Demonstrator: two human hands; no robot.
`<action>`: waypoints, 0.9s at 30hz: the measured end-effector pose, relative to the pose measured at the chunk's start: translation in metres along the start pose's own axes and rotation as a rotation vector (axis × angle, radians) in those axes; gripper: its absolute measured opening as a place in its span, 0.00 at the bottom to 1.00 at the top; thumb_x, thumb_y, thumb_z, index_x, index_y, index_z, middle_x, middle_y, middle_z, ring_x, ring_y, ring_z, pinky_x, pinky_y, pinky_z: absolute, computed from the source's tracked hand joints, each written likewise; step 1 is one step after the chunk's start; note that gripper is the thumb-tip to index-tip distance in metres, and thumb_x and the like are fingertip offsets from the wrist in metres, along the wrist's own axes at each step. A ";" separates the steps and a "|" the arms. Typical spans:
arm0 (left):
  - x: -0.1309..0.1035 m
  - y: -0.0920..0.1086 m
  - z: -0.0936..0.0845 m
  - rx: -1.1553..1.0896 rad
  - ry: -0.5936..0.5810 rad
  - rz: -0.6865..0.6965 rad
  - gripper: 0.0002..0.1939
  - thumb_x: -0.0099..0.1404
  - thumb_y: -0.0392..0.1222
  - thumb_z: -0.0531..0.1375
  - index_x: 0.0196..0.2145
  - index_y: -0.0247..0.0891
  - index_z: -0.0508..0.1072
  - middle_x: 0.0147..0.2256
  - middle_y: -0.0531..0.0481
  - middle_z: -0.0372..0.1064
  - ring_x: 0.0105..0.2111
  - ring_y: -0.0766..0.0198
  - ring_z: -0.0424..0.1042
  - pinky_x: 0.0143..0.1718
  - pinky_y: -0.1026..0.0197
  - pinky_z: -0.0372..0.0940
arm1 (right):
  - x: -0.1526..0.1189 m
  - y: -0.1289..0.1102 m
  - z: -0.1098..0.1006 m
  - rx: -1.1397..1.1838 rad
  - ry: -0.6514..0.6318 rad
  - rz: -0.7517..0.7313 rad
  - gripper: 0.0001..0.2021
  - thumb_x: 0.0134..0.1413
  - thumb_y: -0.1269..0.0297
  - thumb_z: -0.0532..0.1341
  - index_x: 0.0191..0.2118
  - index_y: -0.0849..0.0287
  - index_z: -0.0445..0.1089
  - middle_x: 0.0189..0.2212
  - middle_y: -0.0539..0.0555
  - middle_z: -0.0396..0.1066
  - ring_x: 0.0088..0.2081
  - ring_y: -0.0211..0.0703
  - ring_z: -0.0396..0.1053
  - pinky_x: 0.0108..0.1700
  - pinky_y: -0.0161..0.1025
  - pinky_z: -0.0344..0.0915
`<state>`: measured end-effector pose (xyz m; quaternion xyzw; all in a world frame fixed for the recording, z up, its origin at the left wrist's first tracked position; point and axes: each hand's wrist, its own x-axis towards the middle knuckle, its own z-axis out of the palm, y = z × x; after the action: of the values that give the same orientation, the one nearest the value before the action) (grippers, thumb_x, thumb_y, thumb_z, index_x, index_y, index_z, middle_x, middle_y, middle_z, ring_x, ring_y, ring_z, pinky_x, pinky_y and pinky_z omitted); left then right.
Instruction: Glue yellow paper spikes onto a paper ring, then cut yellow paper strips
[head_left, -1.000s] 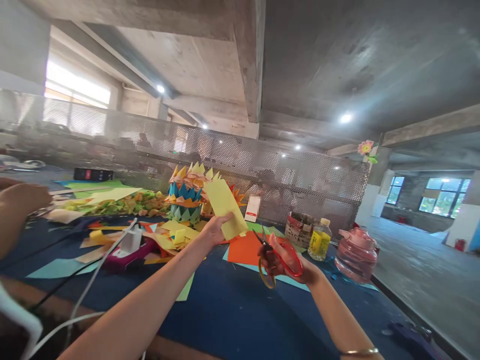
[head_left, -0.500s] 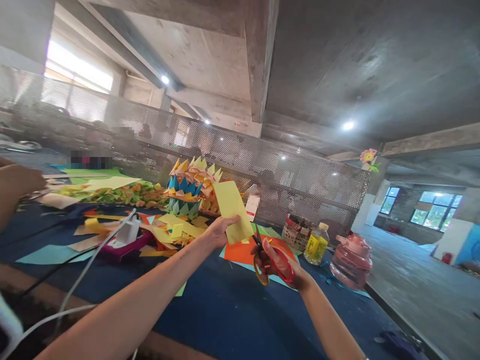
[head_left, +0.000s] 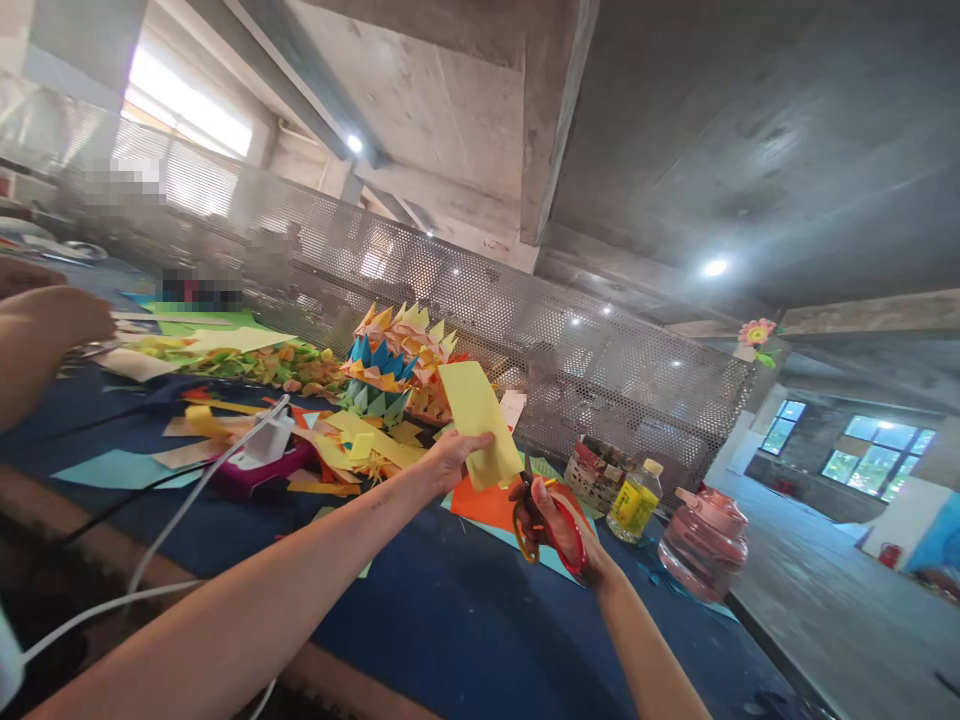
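A yellow paper sheet (head_left: 480,415) is pinched in my left hand (head_left: 456,458), thumb on its near face, held up over the table. My right hand (head_left: 562,530) grips a pair of scissors (head_left: 574,545) with red and yellow handles. The dark blades point up at the lower right corner of the yellow paper; whether they touch it I cannot tell. Below both hands lie an orange sheet (head_left: 480,505) and a light blue sheet beneath it on the dark blue table (head_left: 420,620).
Folded paper rings with pointed tips (head_left: 382,360) stand behind a heap of yellow scraps (head_left: 367,440). A power strip (head_left: 259,465) with white cables sits left. At right are a woven basket (head_left: 596,470), a yellow-labelled bottle (head_left: 636,500) and a pink jug (head_left: 705,540). Another person's hand (head_left: 56,325) is far left.
The view has shifted slightly, so the scene sits a little further right. The scissor blades look closer together beside the paper's lower corner. Both hands keep their holds.
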<state>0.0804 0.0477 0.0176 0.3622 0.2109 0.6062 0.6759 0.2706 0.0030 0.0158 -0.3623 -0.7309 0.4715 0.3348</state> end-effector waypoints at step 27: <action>-0.001 0.003 -0.001 0.055 -0.003 0.030 0.08 0.66 0.37 0.59 0.41 0.32 0.71 0.41 0.47 0.71 0.37 0.62 0.72 0.38 0.56 0.70 | 0.001 -0.005 0.009 -0.072 0.130 -0.008 0.30 0.48 0.33 0.53 0.31 0.60 0.64 0.13 0.40 0.52 0.12 0.29 0.50 0.15 0.30 0.53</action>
<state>0.0777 0.0467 0.0193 0.3846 0.2211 0.6100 0.6566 0.2614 -0.0013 0.0174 -0.4009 -0.7256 0.4190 0.3705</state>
